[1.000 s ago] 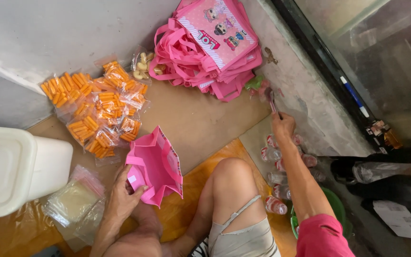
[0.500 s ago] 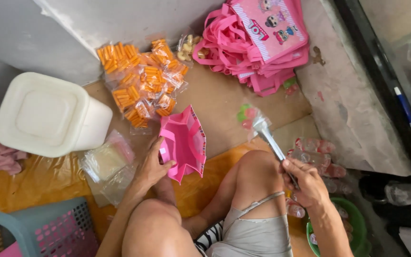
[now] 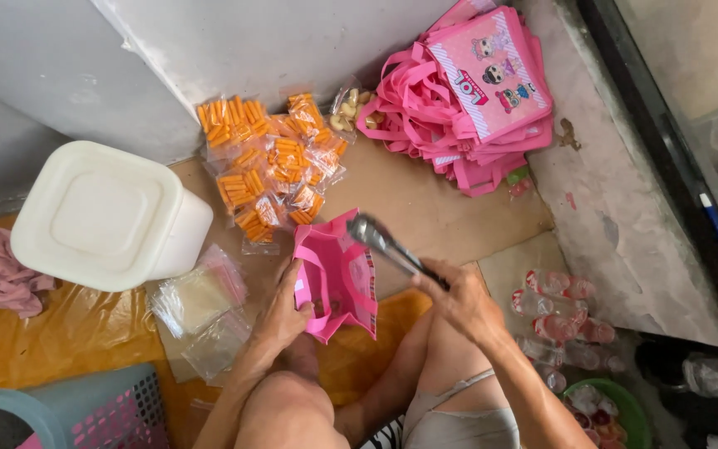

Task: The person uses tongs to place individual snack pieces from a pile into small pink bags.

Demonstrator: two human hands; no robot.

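The right hand point(image 3: 463, 301) is now sitting just beside the open pink bag point(image 3: 336, 276), where half a second ago it was hanging lower and further out past the knee. The metal tongs point(image 3: 392, 247) it is carrying are now reaching across the bag's mouth, their tip hovering over the upper rim; earlier the tip was pointing away from the bag toward the small bottles. The bag itself is staying in the same place, between the two knees and just below the heap of orange snack packets point(image 3: 269, 170).

The right hand is clenching around the handle end of the tongs, fingers wrapped tight; the tong arms are lying close together, and whether anything is pinched at the tip cannot be told. The left hand point(image 3: 282, 312) is gripping the bag's left edge, thumb on the outer face and fingers curling inside, holding the mouth spread wide.

Left of the bag, clear plastic sleeves point(image 3: 201, 308) are lying on the floor, and beyond them a white lidded tub point(image 3: 101, 214) is standing. Up and right of the bag, a stack of pink tote bags point(image 3: 467, 91) is resting against the wall. Right of the bag, the small bottles point(image 3: 563, 312) are lying in a cluster.
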